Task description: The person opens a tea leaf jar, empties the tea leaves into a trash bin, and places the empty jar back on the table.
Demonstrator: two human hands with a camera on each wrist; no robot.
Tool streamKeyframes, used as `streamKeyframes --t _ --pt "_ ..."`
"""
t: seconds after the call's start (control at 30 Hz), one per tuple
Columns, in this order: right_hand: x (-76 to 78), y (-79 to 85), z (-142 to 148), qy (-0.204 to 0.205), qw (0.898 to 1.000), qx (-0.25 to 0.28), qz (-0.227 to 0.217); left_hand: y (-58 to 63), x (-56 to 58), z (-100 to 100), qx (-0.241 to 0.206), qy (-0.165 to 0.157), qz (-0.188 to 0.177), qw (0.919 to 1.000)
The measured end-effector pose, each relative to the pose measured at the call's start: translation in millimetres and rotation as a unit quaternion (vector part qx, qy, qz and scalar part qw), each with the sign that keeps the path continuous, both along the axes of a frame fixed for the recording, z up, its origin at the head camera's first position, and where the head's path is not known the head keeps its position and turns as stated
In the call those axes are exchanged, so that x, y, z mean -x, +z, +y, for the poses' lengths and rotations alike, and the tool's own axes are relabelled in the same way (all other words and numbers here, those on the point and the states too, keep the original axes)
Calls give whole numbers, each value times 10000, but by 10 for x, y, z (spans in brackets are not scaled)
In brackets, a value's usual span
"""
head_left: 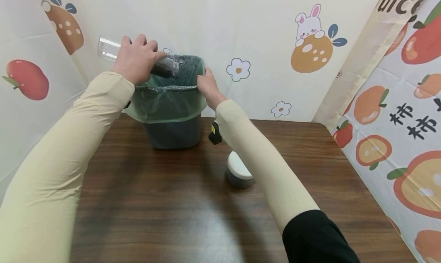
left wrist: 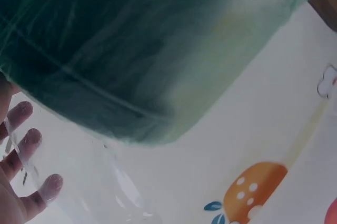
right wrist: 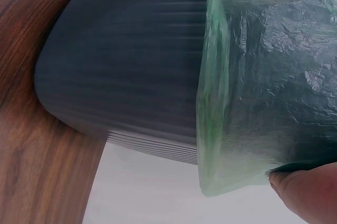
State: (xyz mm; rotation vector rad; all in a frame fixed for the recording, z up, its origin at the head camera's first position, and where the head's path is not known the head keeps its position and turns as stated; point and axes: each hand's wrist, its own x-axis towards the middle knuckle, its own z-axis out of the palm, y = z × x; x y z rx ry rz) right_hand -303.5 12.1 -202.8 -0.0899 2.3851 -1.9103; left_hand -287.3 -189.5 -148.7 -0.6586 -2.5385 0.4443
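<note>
My left hand [head_left: 137,61] grips a clear cylindrical jar [head_left: 109,49], held tilted with its lower right end at the mouth of a dark trash bin [head_left: 173,134]. That end looks dark; whether it is contents or the bin behind, I cannot tell. In the left wrist view the fingertips [left wrist: 32,139] curl round the clear jar wall [left wrist: 118,182]. A green plastic liner [head_left: 169,106] covers the bin's rim and hangs over its outside. My right hand [head_left: 208,86] holds the lined rim at the right side, its thumb [right wrist: 308,190] visible in the right wrist view.
A round container with a white lid [head_left: 237,165] and grey base stands on the brown wooden table [head_left: 165,201], partly behind my right forearm. Printed cloth walls [head_left: 262,37] close off the back and sides.
</note>
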Motion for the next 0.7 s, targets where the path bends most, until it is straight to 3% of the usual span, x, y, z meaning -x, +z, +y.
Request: streamKeyframes --t 0.7 --pt "-12 6 13 20 10000 29 -5 4 -18 18 -83 -87 -87 9999"
